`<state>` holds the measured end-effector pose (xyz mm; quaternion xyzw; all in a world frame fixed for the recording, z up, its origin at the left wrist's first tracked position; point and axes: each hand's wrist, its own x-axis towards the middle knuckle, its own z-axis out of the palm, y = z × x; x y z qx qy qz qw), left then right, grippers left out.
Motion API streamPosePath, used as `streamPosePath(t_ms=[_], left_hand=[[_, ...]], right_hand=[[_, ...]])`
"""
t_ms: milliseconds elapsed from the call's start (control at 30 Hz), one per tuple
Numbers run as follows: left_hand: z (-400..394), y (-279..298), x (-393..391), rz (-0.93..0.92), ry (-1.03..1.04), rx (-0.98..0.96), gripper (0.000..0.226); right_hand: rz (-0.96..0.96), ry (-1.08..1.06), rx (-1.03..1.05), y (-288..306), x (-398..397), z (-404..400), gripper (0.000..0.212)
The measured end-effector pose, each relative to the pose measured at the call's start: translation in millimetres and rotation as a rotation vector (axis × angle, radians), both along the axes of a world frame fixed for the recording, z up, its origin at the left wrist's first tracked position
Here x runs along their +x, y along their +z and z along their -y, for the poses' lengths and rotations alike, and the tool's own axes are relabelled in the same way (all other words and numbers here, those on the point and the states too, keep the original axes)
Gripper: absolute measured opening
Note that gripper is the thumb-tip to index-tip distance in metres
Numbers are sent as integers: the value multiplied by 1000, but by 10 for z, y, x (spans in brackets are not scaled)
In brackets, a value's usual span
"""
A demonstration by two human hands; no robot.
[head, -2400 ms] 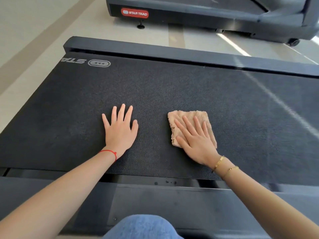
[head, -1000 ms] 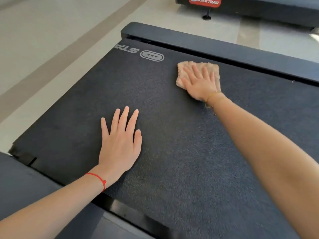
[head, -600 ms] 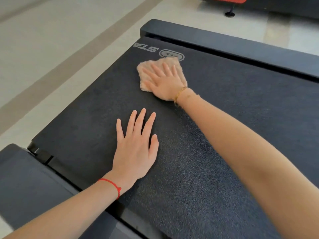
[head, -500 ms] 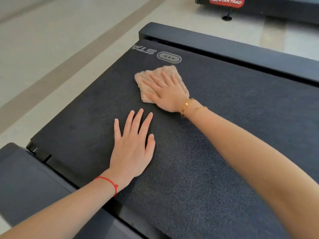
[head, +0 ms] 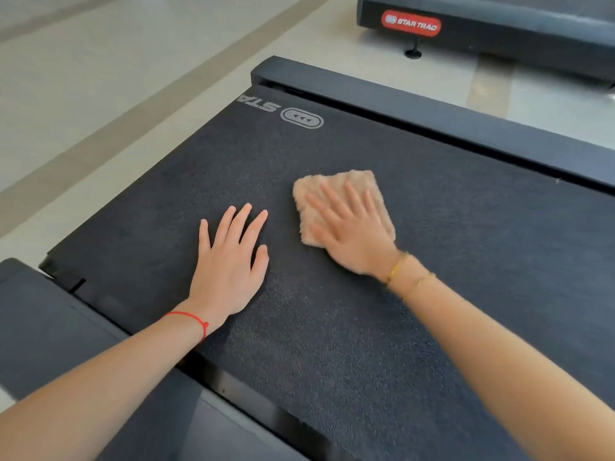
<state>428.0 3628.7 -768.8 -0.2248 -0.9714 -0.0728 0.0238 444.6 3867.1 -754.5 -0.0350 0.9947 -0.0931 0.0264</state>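
— What fills the view?
— A black textured treadmill belt [head: 366, 327], with pale tiled floor [head: 100, 78] to its left and a second dark treadmill [head: 532, 34] at the far right.
— And the hands?
— The left hand [head: 229, 271] lies flat on the belt, its grip wide and fingers straight. The right hand [head: 352, 234] presses flat on a beige square terry cloth [head: 336, 181], its grip also wide, pinching nothing.
— Where's the cloth?
— Mid-belt, just right of the left hand, not touching it.
— Anything smaller?
— A red thread bracelet [head: 189, 319] on the left wrist and thin gold bracelets [head: 396, 269] on the right.
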Motion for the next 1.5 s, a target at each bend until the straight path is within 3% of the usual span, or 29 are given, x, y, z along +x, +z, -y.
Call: streamPosePath(t_ms=[167, 400, 700, 1033, 1100, 1333, 1500], left_hand=[[-12, 22, 36, 5, 3, 5, 58], [102, 124, 247, 69, 26, -46, 58], [405, 185, 235, 107, -69, -123, 56], [754, 143, -200, 68, -189, -57, 54], [764, 120, -268, 72, -220, -43, 55], [745, -4, -296, 16, -252, -2, 54], [742, -15, -288, 11, -261, 2, 57]], right_hand=[[-2, 144, 24, 21, 860, 426, 56], [-8, 154, -40, 42, 1597, 334, 54], [86, -278, -11, 46, 624, -83, 56], [-33, 169, -38, -30, 1048, 1123, 55], [-37, 129, -38, -47, 1076, 1044, 54], [36, -352, 13, 51, 265, 746, 55], [26, -217, 14, 57, 672, 1208, 57]])
